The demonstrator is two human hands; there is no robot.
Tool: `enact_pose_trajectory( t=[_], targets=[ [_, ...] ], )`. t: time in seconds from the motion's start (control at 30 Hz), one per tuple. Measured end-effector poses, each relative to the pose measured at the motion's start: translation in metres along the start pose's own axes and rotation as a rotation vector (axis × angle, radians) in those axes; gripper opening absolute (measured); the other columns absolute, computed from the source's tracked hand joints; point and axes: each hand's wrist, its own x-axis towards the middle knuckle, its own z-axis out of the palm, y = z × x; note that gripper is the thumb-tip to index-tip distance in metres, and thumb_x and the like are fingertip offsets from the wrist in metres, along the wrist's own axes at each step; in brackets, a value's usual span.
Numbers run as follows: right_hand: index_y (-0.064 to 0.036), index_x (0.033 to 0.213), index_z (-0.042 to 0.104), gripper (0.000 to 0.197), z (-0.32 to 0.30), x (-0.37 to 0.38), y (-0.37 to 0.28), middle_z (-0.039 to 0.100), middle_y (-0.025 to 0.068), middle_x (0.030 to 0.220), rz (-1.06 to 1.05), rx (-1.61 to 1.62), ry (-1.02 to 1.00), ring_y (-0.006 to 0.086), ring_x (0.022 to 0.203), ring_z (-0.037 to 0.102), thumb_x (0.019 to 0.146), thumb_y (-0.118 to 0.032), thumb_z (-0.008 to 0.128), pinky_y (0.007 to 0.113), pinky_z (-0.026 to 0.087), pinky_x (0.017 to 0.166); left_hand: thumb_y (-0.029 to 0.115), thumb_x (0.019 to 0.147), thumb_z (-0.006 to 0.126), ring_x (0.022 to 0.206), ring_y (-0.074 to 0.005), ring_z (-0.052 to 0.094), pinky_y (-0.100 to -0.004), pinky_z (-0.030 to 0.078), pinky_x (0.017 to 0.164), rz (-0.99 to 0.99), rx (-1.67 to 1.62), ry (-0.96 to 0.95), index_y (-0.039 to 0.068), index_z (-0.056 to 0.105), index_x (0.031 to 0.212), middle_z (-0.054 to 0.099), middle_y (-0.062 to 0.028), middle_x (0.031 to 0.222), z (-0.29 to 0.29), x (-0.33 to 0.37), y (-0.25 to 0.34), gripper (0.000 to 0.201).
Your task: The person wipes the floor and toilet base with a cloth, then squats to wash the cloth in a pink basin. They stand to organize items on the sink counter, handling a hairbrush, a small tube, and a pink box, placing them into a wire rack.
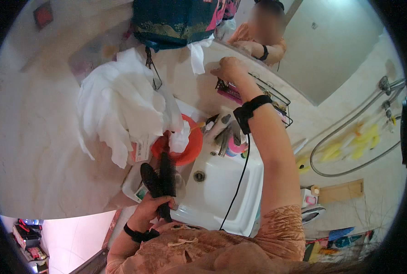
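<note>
My left hand (149, 211) is closed round the handles of a black comb (168, 176) and a black hairbrush (151, 180). Both stand up out of the fist, side by side, over the left edge of the white sink (233, 208). My right hand (232, 69) is raised at the wall, just above a black wire rack (281, 98) and below the mirror (336, 50). Its fingers are curled in, and whatever they may hold is hidden. Under the comb's far end sits a red basin (193, 148) with white tissue (180, 139) in it.
White cloth or tissue (121, 100) hangs at the left, below a dark green bag (173, 23). A faucet (219, 132) and a pink bottle (236, 147) stand at the sink's back. A shower hose (317, 169) loops on the right wall. A black cable (243, 178) crosses the sink.
</note>
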Motion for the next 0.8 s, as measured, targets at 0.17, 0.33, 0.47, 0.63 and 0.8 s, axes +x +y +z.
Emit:
enact_pose_trajectory(
  t=[0.17, 0.33, 0.47, 0.63, 0.8],
  targets=[
    [-0.0065, 0.106, 0.061, 0.036, -0.012, 0.009, -0.012, 0.058, 0.0149, 0.111, 0.087, -0.067, -0.166, 0.0309, 0.103, 0.056, 0.074, -0.022, 0.059, 0.038, 0.046, 0.086, 0.001, 0.077, 0.059, 0.063, -0.0158, 0.057, -0.0270, 0.048, 0.058, 0.012, 0.015, -0.017, -0.004, 0.058, 0.085, 0.059, -0.0082, 0.073, -0.007, -0.003, 0.003, 0.010],
    [-0.0051, 0.105, 0.060, 0.035, -0.003, 0.020, -0.018, 0.057, 0.0151, 0.112, 0.023, -0.074, -0.193, 0.0304, 0.104, 0.055, 0.072, -0.017, 0.057, 0.040, 0.045, 0.087, 0.002, 0.078, 0.058, 0.063, -0.0150, 0.057, -0.0254, 0.047, 0.057, 0.054, 0.009, -0.066, -0.004, 0.059, 0.083, 0.060, -0.0080, 0.073, -0.013, -0.004, 0.001, 0.008],
    [-0.0060, 0.100, 0.062, 0.031, 0.010, 0.030, -0.014, 0.058, 0.0165, 0.107, -0.035, 0.084, -0.101, 0.0320, 0.099, 0.056, 0.072, -0.018, 0.058, 0.041, 0.046, 0.083, 0.003, 0.078, 0.059, 0.064, -0.0147, 0.057, -0.0247, 0.046, 0.058, 0.052, 0.023, -0.083, -0.004, 0.059, 0.082, 0.059, -0.0072, 0.072, -0.012, -0.005, 0.003, 0.008],
    [-0.0080, 0.093, 0.063, 0.026, 0.009, 0.030, -0.013, 0.062, 0.0170, 0.094, -0.254, 0.245, 0.161, 0.0351, 0.090, 0.058, 0.071, -0.021, 0.061, 0.042, 0.046, 0.078, 0.006, 0.077, 0.061, 0.065, -0.0149, 0.056, -0.0263, 0.046, 0.059, 0.004, 0.113, -0.063, -0.001, 0.057, 0.086, 0.057, -0.0055, 0.070, -0.001, -0.004, 0.010, 0.013],
    [-0.0071, 0.090, 0.062, 0.019, -0.006, 0.005, -0.025, 0.062, 0.0177, 0.086, -0.331, 0.190, 0.409, 0.0353, 0.080, 0.059, 0.076, -0.019, 0.059, 0.043, 0.047, 0.069, 0.024, 0.069, 0.069, 0.058, -0.0091, 0.052, -0.0227, 0.040, 0.043, 0.043, 0.392, 0.018, 0.007, 0.061, 0.080, 0.058, -0.0005, 0.069, -0.001, -0.008, 0.013, 0.022]
  ],
)
